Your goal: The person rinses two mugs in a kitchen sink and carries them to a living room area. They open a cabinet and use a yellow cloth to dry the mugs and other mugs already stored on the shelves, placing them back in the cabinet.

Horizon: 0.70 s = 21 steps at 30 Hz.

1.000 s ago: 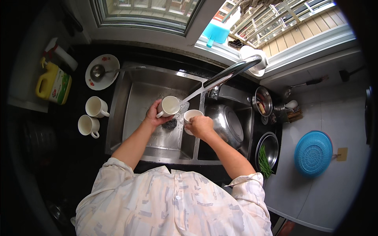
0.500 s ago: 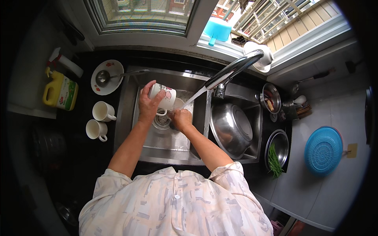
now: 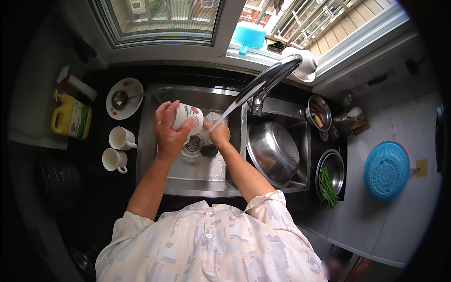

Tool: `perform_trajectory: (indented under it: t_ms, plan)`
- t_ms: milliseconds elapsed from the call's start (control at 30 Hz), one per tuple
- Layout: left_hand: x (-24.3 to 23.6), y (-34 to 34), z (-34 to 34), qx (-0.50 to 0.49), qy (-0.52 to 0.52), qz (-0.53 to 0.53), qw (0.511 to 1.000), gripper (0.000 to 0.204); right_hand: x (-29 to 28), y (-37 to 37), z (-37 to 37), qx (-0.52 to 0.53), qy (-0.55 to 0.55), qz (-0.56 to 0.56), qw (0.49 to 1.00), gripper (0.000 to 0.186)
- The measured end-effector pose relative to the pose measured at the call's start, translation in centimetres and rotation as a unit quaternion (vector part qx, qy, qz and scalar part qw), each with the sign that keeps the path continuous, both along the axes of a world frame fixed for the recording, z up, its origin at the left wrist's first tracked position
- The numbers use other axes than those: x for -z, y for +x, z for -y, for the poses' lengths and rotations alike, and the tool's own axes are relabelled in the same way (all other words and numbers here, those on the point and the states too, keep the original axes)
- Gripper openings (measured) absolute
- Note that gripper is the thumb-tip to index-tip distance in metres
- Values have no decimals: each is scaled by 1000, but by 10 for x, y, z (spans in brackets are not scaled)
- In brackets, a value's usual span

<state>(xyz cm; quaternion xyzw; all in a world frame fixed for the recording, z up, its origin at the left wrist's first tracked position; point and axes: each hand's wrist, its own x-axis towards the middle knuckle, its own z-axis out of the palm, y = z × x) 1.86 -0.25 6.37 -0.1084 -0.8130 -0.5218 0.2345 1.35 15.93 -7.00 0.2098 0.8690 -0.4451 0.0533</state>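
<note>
And the left hand (image 3: 170,128), fingers clamped, has edged that printed white mug (image 3: 190,117) left of the faucet (image 3: 264,81), clear of its stream (image 3: 224,117); right hand (image 3: 219,135) grip, can't tell

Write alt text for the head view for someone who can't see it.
A person's left hand holds a tilted, printed white mug and the right hand a second, partly hidden mug at the stream from a chrome faucet, over a steel sink's left basin. A metal bowl lies tipped in the right basin; two white mugs stand at left.
</note>
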Motion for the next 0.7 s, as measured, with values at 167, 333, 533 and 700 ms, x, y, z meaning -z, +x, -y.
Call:
perform_trajectory:
  t_ms: [167, 333, 533, 700]
  plan:
    - [18, 5, 16, -25, 52, 54, 997, 46, 10, -6, -15, 166, -548, 182, 800, 26]
    - [29, 10, 24, -19, 217, 179, 959, 43, -16, 10, -21, 218, -643, 267, 684, 31]
    - [49, 17, 36, 13, 334, 286, 898, 46, -19, 24, -59, 127, -688, 219, 680, 35]
    - [62, 19, 35, 26, 429, 386, 816, 38, -40, 0, -98, 46, -626, 141, 766, 29]
